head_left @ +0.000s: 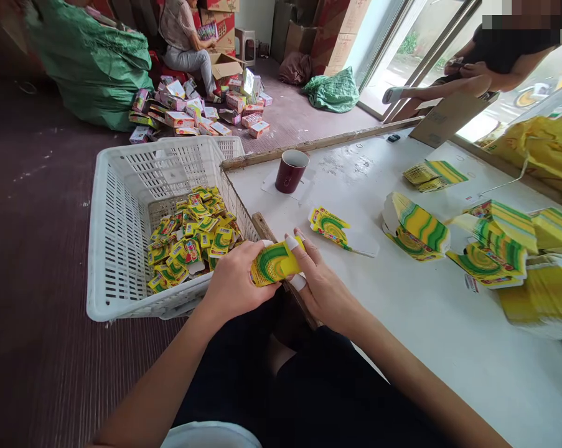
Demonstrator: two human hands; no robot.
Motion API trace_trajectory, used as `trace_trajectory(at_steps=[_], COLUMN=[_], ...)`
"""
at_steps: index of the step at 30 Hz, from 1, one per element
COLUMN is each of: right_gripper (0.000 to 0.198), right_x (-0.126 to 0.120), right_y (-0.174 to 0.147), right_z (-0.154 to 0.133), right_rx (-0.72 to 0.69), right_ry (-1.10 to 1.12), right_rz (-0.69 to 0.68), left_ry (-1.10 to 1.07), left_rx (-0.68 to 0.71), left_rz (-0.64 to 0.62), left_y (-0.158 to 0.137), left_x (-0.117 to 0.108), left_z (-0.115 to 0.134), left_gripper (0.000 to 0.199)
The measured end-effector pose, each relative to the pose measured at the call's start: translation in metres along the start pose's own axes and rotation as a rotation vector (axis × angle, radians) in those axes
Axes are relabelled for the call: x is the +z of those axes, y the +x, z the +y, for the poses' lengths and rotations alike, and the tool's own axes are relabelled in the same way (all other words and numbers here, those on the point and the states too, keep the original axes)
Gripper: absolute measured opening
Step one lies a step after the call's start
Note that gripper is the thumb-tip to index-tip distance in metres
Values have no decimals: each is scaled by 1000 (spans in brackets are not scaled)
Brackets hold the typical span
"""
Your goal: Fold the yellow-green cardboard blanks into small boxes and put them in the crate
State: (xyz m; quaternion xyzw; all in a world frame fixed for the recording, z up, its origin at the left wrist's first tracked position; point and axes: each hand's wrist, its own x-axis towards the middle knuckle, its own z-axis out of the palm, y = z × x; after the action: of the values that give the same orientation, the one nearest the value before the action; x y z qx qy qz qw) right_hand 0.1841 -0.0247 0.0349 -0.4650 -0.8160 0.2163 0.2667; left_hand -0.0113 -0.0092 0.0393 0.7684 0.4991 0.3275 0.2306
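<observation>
Between my two hands is a small yellow and green printed carton [275,264], held over the table's near left edge. My left hand [236,277] wraps round its left end. The fingers of my right hand [325,283] press on its right end, and white covers sit on some fingertips. Just beyond lies a flat carton blank [330,225] on the white table [430,348]. To the left, a white plastic basket [122,305] holds many small yellow and green cartons [187,246].
A maroon mug [292,171] stands near the table's far left corner. Stacks of carton blanks [416,227] lie at right. Beyond are a green sack [94,68], piled boxes [182,118] and a seated person [187,37]. Another person [509,62] sits by the doorway.
</observation>
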Motion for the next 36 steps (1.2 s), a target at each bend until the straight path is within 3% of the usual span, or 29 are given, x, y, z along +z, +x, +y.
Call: trace_trajectory(at_steps=[3,6,9,12,14,16,18,23,28,30,32,34,36], right_gripper=[55,57,64,76,61,37,22,19,26,37,50,62,67], right_x=[1,3,4,-4,-14,-24,-28,-23,-30,-32,-29,-22,-13], right_y=[2,4,6,9,10,9,7,5,10,14,19,24,27], right_z=[2,3,11,42,75,109,136,160,143,123,92,52,11], right_rx=[-17,14,11,74,206,321,356,394,416,423,422,405,364], right_ry=[31,37,121,245,103,-111,-165,-210,-178,-146,-83,91,327], right_rz=[86,166,134,89,192,320,364,393,455,480,462,350,188], left_ry=[13,-51,-162,-231,-132,101,229,133,-190,-385,-614,-817,-950], left_rx=[0,23,-11,-126,-217,-245,-258,-192,-199,-233,-249,-219,-203], left_rz=[7,32,32,108,276,453,523,343,155,61,-7,19,122], left_y=[-3,-3,-1,3,6,7,6,2,-4,-7,-6,-2,6], left_x=[4,11,13,0,-14,-27,-31,-6,22,31,40,45,45], left_z=[-1,1,-2,-20,-41,-62,-76,-67,-37,-27,-16,-5,7], left_gripper=[46,30,19,22,25,35,47,36,26,36,59,80,82])
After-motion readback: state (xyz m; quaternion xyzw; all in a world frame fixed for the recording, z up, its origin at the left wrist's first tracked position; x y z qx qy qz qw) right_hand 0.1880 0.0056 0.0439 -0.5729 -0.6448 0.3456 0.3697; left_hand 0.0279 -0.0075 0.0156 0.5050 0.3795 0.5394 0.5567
